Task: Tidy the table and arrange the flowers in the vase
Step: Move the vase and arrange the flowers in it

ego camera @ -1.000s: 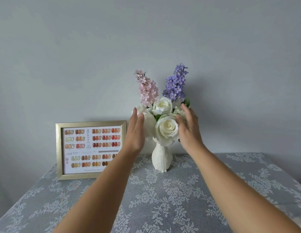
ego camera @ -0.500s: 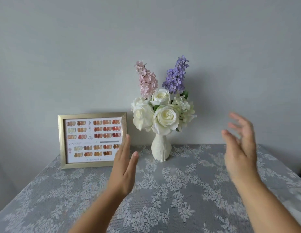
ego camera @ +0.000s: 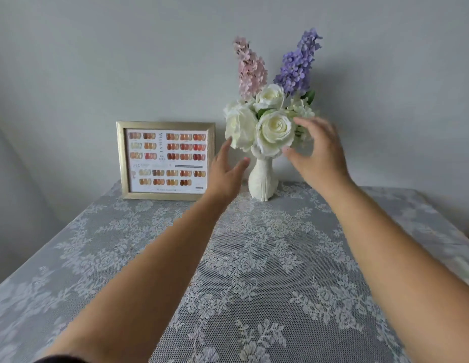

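A white vase (ego camera: pixel 262 179) stands upright at the back of the table. It holds white roses (ego camera: pixel 274 128), a pink flower spike (ego camera: pixel 250 68) and a purple flower spike (ego camera: pixel 297 61). My left hand (ego camera: pixel 225 170) is stretched out flat just left of the vase, fingertips under the left rose, holding nothing. On the other side my right hand (ego camera: pixel 318 154) is spread in front of the small white blossoms on the right of the bouquet. Its fingers are apart, and I cannot tell whether they touch the petals.
A gold picture frame (ego camera: pixel 165 161) with a colour swatch card leans against the wall left of the vase. A grey lace tablecloth (ego camera: pixel 254 271) covers the table. The wall rises right behind the vase and frame.
Both hands had drawn back and apart from the bouquet half a second ago. They have since come forward again to either side of the flowers. The view has shifted closer.
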